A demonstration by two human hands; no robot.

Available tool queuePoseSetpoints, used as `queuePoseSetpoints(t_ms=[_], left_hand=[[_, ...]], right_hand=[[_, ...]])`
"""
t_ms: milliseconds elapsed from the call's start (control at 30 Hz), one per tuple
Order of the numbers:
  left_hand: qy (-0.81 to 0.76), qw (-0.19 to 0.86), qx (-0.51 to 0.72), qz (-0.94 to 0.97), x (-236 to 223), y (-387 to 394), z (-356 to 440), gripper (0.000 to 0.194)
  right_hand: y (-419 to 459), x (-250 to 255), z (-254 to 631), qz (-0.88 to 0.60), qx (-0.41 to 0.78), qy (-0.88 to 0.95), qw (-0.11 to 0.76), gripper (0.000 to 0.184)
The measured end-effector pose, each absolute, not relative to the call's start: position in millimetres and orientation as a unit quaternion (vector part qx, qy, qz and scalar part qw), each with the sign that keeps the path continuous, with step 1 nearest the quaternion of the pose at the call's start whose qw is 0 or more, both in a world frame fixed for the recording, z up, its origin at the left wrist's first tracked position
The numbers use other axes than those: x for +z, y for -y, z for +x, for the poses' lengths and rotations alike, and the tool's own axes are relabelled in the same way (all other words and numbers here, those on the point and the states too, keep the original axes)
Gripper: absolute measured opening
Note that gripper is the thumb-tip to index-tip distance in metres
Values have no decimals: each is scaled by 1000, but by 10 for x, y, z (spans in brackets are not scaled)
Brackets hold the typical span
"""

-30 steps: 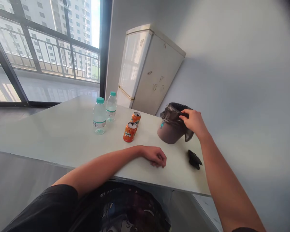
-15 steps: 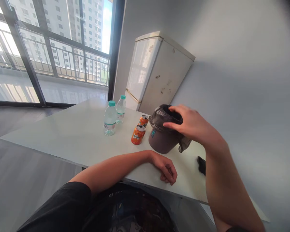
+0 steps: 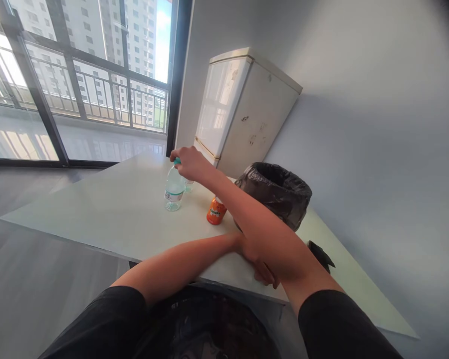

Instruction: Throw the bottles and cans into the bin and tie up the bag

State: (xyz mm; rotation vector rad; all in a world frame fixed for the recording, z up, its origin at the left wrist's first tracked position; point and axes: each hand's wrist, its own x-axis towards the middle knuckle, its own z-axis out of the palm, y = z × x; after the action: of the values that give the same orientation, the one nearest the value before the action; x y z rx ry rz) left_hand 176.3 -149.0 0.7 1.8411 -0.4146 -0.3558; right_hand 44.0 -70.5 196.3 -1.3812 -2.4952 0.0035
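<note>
My right hand [image 3: 191, 162] reaches across to the left, its fingers closed round the teal cap of a clear plastic bottle [image 3: 174, 187] with a white label. The bottle stands close to a second clear bottle [image 3: 189, 185], mostly hidden behind my hand. An orange soda can [image 3: 216, 212] stands right of them, partly covered by my right forearm. My left hand [image 3: 261, 269] lies on the table near its front edge, fingers curled in, partly hidden under my right arm. Behind that arm stands a bin lined with a black plastic bag [image 3: 279, 192].
A crumpled black thing [image 3: 321, 255] lies on the white table [image 3: 108, 199] at the right. A white fridge [image 3: 239, 109] stands behind the table beside the wall. Sliding glass doors [image 3: 78, 85] are at the left.
My right hand has moved left from the bin's rim to the bottle's cap. The black bag now hangs down over the bin's outside. My left hand has stayed resting on the table.
</note>
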Motion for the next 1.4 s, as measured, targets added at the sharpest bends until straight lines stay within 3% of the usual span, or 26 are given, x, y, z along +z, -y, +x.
queuePoseSetpoints(t_ms=[100, 200, 300, 433, 533, 667, 933, 1100, 1400], left_hand=[[195, 599, -213, 747, -40, 1455, 1810, 29], [204, 621, -203, 729, -94, 1443, 1835, 34], [209, 634, -201, 717, -126, 1447, 1843, 33], [204, 642, -209, 708, -110, 1452, 1833, 31], [201, 644, -209, 708, -75, 1451, 1811, 31], [195, 645, -203, 711, -50, 1447, 1786, 30], [175, 651, -215, 707, -59, 1447, 1766, 29], [177, 646, -211, 712, -34, 1463, 1761, 29], [192, 642, -207, 712, -98, 1449, 1821, 31]], right_hand=[[907, 2327, 730, -494, -19, 847, 195, 18], [1266, 2925, 1280, -524, -85, 790, 309, 25], [1697, 3434, 1885, -548, -157, 724, 389, 21], [2185, 3650, 2381, -631, -241, 626, 390, 13], [2277, 3579, 2550, -674, -233, 585, 387, 10], [1946, 3382, 2712, -706, -148, 617, 316, 8], [941, 2753, 2896, -731, 83, 677, 32, 18], [794, 2564, 2945, -719, 74, 688, -66, 14], [836, 2611, 2805, -711, 25, 691, -130, 19]])
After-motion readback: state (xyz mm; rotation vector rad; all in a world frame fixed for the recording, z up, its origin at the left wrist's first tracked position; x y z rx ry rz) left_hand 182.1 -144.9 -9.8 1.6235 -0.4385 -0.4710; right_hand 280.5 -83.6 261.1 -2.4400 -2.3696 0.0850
